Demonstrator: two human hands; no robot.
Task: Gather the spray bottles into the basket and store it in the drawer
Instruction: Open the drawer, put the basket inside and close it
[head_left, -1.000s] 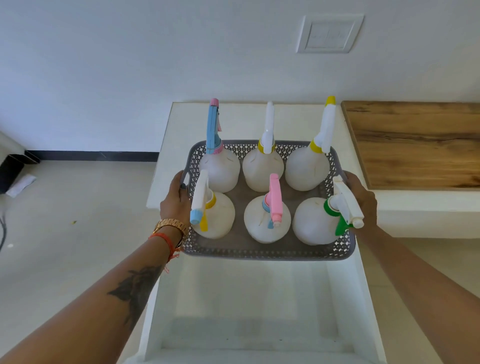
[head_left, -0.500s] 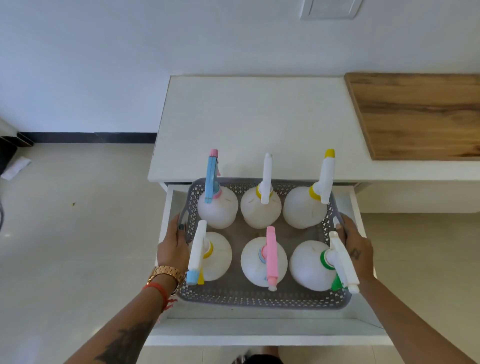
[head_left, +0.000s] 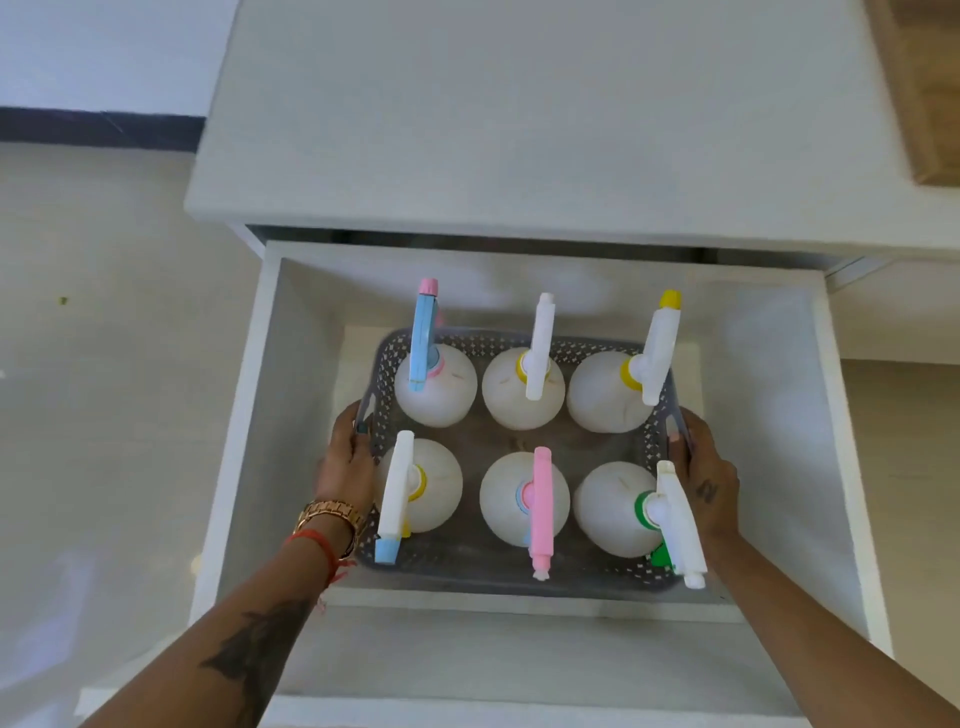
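Both hands, left hand (head_left: 349, 457) and right hand (head_left: 706, 480), grip the basket (head_left: 519, 574) sides with fingers curled around, keeping six spray bottles (head_left: 522, 501) level inside the open drawer (head_left: 831, 467); probably resting on its floor.

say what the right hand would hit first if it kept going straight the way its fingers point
Likely the drawer back wall. The right hand grips the basket side, fingers pointing away from the person; beyond them the drawer looks free up to that wall, though depth is unclear.
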